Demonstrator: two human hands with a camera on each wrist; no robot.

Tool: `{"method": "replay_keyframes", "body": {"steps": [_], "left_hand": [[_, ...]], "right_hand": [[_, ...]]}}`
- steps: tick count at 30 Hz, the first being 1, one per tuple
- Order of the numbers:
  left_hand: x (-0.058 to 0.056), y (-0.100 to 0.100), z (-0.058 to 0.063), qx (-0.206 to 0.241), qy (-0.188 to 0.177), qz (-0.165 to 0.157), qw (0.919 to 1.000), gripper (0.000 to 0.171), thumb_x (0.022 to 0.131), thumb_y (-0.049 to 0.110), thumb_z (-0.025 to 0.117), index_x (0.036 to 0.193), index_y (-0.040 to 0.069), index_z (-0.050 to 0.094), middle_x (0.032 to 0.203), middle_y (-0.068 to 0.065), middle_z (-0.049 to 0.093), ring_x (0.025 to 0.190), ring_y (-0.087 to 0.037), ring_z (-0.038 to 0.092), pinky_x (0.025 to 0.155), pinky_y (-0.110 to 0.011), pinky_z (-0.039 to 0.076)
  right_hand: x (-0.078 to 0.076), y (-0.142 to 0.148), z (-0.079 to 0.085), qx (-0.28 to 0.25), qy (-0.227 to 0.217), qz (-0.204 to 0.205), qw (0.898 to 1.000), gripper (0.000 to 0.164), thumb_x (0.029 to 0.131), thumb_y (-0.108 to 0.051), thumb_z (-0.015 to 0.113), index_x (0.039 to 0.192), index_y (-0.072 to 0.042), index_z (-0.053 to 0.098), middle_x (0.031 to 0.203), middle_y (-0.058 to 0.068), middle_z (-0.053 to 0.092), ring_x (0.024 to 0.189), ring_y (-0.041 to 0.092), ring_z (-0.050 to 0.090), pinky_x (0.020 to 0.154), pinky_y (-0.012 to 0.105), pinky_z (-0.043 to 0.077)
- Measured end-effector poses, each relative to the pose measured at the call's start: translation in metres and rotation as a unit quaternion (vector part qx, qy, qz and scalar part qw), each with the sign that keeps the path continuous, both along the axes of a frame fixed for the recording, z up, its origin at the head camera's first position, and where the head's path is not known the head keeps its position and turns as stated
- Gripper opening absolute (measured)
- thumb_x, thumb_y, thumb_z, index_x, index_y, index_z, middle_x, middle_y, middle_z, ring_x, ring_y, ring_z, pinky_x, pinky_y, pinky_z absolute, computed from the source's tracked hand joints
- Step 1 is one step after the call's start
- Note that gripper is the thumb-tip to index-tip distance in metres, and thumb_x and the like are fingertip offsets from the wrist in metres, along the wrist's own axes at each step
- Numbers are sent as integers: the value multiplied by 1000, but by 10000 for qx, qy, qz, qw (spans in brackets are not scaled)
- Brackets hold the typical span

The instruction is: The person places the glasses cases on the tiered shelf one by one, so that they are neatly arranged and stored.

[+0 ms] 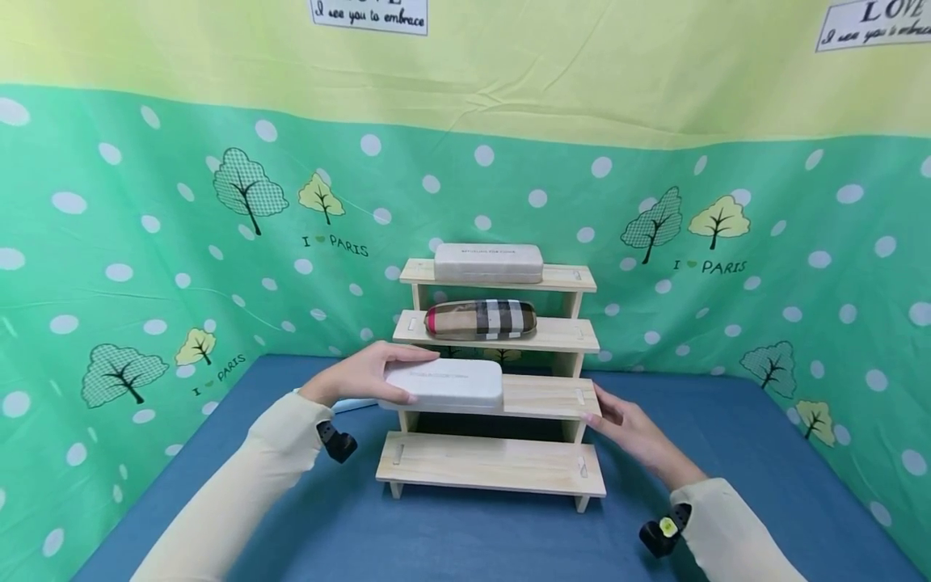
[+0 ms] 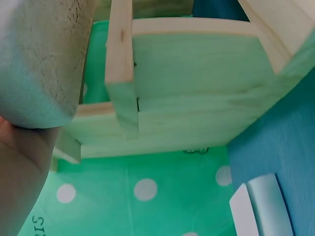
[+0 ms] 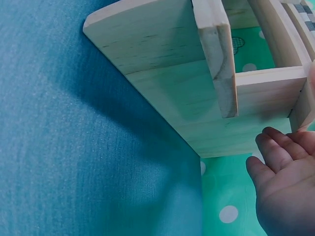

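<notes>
One white case [image 1: 444,381] lies at the left part of the second-lowest shelf of the wooden stand [image 1: 490,462], hiding that shelf's left end; whether its underside touches the wood throughout cannot be made out. The left hand [image 1: 367,376] has its grip around the case's left end, though in the left wrist view its fingers are out of frame and the case is cut off. The right hand [image 1: 633,428] touches the same shelf's right end; part of it passes out of the right wrist view, so I cannot tell whether its grip pinches the board. Above rest a plaid case [image 1: 480,320] and a grey case [image 1: 488,263], its lettering too small to read. A pale object [image 2: 266,206] on the table [image 1: 465,541] is mostly hidden behind the left hand.
</notes>
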State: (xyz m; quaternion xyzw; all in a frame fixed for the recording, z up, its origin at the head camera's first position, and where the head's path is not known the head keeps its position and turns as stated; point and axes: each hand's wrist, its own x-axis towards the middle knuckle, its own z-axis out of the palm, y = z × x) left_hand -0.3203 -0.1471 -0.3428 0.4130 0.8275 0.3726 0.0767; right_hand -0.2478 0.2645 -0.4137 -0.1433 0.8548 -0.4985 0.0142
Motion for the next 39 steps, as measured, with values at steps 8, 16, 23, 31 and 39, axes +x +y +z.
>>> {"method": "replay_keyframes", "body": {"steps": [8,16,23,31,39], "left_hand": [[-5,16,-3,98,-52,-170,9998,65,76,19,77,135,5,52,135,-12,53,112,-22,52,90,-33,43],[-10,30,-7,90,-52,-239,9997,66,76,19,77,135,6,52,135,-10,53,114,-21,53,91,-32,43],[-16,42,-10,45,-42,-299,9995,66,75,19,78,134,6,53,135,-10,53,117,-20,52,93,-31,41],[-20,56,-12,-118,-32,-178,9998,66,76,20,77,135,7,52,137,-8,52,119,-20,50,95,-36,40],[-20,64,-16,32,-349,-204,9992,66,76,20,77,136,8,52,135,-8,53,112,-17,52,92,-34,40]], "right_hand": [[0,0,-1,1,-13,22,10000,69,97,-23,54,147,6,17,146,29,29,128,42,40,97,49,39],[-2,1,-3,38,-50,-22,10000,70,97,-25,54,148,5,16,147,29,28,129,43,37,99,51,37],[-2,1,-3,12,-25,-31,10000,69,97,-25,54,147,5,18,147,28,28,130,42,36,99,52,35],[-1,2,-1,3,-59,22,10000,69,97,-24,53,147,6,17,148,28,26,131,43,35,99,51,35],[-2,1,-1,61,-69,-45,9999,70,97,-25,54,148,5,17,147,28,27,130,42,36,99,50,36]]}}
